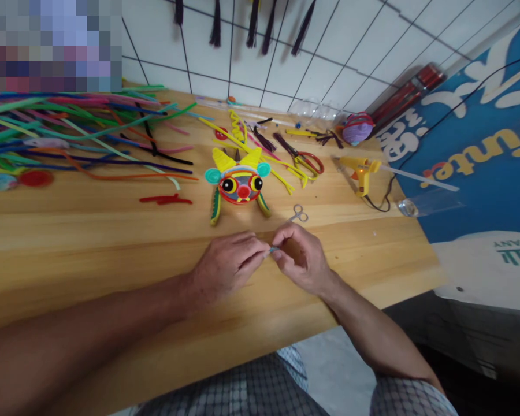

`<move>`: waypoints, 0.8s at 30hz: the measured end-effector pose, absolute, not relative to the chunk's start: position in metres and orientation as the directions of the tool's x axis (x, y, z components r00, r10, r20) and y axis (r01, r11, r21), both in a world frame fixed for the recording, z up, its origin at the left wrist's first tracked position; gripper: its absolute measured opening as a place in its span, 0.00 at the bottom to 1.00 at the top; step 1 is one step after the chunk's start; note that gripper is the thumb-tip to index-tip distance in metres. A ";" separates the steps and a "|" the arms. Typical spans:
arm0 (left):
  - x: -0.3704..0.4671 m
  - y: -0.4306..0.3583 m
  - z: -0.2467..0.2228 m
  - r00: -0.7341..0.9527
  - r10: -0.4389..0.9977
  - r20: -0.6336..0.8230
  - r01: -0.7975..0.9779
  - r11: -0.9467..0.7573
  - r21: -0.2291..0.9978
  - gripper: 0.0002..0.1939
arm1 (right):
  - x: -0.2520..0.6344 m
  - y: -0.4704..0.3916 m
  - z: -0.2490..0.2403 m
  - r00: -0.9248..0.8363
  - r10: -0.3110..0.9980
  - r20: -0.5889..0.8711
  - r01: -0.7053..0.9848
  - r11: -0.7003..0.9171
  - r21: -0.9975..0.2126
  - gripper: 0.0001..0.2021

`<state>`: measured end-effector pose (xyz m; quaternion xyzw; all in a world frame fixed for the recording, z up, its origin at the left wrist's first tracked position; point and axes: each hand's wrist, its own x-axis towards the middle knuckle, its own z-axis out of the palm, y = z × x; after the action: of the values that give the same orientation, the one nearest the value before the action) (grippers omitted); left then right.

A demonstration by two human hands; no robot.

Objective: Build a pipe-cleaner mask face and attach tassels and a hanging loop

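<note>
In the head view, lays both bare forearms over the wooden bench [112, 225], on the near side of the horned face [242, 186]. Pinches a tiny greenish piece [273, 249] between thumb and finger of the left hand [227, 260] and the right hand [313, 263], in front of the horned face and slightly right. Has heaped pipe cleaners [86, 124] left of the horned face, a yellow glue gun [363, 171] right, a tiled wall [247, 72] behind, a blue board [459, 216] far right.
</note>
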<state>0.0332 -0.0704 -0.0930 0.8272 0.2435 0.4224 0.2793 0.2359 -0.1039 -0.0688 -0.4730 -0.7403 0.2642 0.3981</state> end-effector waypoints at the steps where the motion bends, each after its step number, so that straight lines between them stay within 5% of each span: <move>1: 0.033 -0.071 -0.093 0.523 0.640 0.562 0.165 -0.724 0.670 0.09 | 0.236 -0.104 -0.069 -0.235 0.909 0.343 0.490 0.416 -0.766 0.05; 24: 0.032 -0.070 -0.097 0.529 0.652 0.543 0.176 -0.711 0.681 0.06 | 0.240 -0.107 -0.070 -0.271 0.913 0.305 0.413 0.397 -0.820 0.04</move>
<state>0.0322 -0.0698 -0.0972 0.8262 0.2506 0.4156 0.2860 0.2404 -0.1070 -0.0699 -0.4519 -0.7337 0.3122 0.4001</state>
